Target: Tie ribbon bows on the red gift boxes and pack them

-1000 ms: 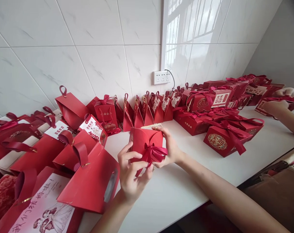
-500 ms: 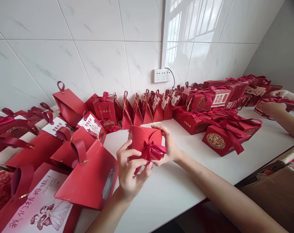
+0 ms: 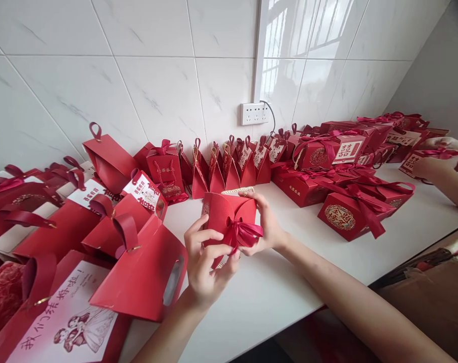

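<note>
A small red gift box (image 3: pixel 219 209) is held up between both hands above the white table. Its curved flaps meet at two holes, where a shiny dark-red ribbon (image 3: pixel 247 231) is tied through. Gold cord handles show along its top and bottom edges. My left hand (image 3: pixel 209 257) grips the box's left side, with thumb and fingers closed at the end of the ribbon. On the opposite side, my right hand (image 3: pixel 265 224) is wrapped round the box, thumb below and fingers at the top corner.
Loop-handled red boxes (image 3: pixel 141 267) crowd the left of the white table (image 3: pixel 289 277). Pointed red boxes (image 3: pixel 215 174) line the tiled wall. Ribboned boxes (image 3: pixel 353 212) are stacked right. Another person's hands (image 3: pixel 438 161) hold a box at the far right. A cardboard carton (image 3: pixel 429 287) stands below.
The whole view has shifted slightly, with things sitting a little higher and further right. Both hands keep their hold on the box, almost unchanged.
</note>
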Demonstrator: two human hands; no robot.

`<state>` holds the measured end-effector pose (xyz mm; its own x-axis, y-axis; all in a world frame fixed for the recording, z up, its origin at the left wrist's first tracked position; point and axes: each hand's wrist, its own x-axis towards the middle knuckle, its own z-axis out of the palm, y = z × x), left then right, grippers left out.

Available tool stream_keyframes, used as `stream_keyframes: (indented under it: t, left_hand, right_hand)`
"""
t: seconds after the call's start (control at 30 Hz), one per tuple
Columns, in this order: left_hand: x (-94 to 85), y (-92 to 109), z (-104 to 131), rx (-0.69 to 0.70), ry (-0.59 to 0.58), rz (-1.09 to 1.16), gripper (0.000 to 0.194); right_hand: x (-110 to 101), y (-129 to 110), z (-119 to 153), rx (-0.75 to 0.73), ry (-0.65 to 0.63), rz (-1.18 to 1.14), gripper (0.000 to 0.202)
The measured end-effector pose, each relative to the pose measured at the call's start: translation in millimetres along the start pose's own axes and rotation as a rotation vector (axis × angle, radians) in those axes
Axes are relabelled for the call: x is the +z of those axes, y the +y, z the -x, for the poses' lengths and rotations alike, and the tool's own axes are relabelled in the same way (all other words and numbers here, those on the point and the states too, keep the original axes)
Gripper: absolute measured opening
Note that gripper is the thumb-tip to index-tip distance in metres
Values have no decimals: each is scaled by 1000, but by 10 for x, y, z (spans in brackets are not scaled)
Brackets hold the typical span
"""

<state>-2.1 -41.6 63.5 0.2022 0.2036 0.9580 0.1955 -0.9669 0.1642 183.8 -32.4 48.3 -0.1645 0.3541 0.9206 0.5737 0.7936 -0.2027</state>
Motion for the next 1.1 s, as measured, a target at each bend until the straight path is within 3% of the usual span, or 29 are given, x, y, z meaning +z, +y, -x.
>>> stream_keyframes:
  t: [0.4, 1.1]
  left_hand:
    - [-33, -28, 6, 24, 30, 38, 7]
    - [-32, -27, 10, 6, 47, 48, 6]
  right_hand:
    - [-94, -87, -91, -107, 33, 35, 105]
    - [-95, -91, -90, -78, 20, 95, 105]
